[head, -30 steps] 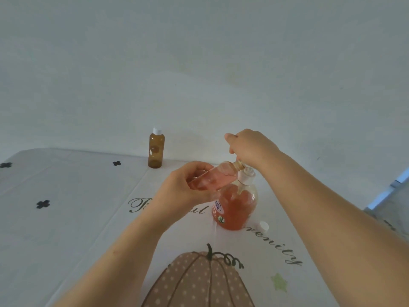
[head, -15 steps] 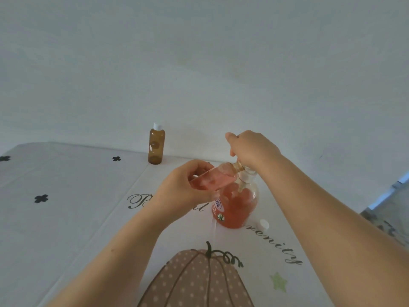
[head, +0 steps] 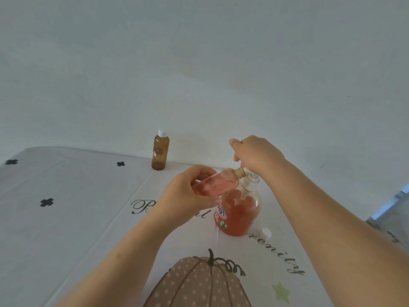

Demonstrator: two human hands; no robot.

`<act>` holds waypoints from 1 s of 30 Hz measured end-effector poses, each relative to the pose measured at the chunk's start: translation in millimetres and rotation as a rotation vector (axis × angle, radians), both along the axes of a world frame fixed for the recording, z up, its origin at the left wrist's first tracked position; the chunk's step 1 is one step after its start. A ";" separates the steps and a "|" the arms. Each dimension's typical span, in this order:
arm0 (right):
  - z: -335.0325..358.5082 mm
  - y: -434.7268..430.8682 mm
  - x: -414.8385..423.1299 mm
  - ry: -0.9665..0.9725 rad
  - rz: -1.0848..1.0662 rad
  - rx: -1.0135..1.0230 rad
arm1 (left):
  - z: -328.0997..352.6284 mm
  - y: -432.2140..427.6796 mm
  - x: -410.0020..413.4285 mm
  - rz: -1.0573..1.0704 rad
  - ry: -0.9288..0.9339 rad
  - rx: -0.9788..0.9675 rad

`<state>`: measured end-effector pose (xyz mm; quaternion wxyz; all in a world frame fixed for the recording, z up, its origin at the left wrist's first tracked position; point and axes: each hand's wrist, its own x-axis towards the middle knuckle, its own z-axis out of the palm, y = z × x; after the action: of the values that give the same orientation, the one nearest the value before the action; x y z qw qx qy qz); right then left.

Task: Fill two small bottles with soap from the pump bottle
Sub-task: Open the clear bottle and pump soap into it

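**Filling first small bottle at the pump spout**

Left hand [head: 188, 196] has its fingers closed around the clear small bottle [head: 215, 185], tilted near-horizontal so its open neck meets the spout of the pump bottle [head: 238, 209]. The tilt looks deliberate: the mouth sits right under the nozzle. It already shows pink soap along most of its length. Right hand [head: 254, 152] is curled down over the pump head, gripping and pressing it.

Loose white cap [head: 265, 232] lies on the bench [head: 77, 207] just beside the pump bottle's base, likely this bottle's. Amber bottle [head: 159, 151] stands capped, well apart at the back edge: probably next. Nothing blocks the reach to it.
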<state>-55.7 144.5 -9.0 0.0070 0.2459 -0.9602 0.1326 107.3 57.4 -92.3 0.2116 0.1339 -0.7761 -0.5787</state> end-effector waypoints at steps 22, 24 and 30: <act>1.8 1.2 0.8 -0.012 0.011 -0.031 | 1.1 -0.4 0.3 -0.027 -0.004 -0.045; 1.5 1.5 1.1 -0.012 0.013 -0.031 | 0.8 -0.7 -0.2 -0.025 -0.006 -0.039; 0.0 0.8 1.0 -0.021 0.009 -0.044 | -0.6 -0.1 -0.7 -0.030 -0.003 -0.031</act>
<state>-54.7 145.3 -8.9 0.0015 0.2486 -0.9559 0.1563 106.6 57.3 -92.9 0.2038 0.1198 -0.7872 -0.5696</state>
